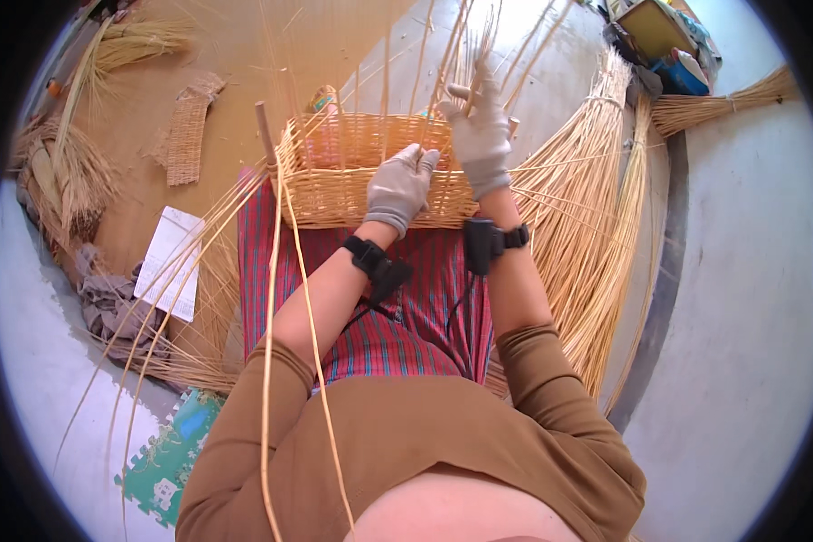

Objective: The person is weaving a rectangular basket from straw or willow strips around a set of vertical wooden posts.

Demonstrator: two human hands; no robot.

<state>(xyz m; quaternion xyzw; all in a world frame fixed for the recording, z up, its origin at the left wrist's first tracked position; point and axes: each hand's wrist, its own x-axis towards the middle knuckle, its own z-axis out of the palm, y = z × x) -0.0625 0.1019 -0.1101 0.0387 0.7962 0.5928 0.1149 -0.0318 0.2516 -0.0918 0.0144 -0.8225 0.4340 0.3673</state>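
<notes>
Our basket [334,194] sits on the striped cloth [406,343] over our lap, probably to bring its near wall within reach. At that wall's rim, our left hand [399,188] is nearly closed, pinching an upright cane [424,128], perhaps to steady it. Above the basket's right end, our right hand [481,135] points its fingers upward, loosely spread; whether it grips anything, we cannot tell. The basket's near wall hides much of the inside, so we cannot tell what it contains.

Oblong tan wicker basket [330,200], open-topped, partly woven
</notes>
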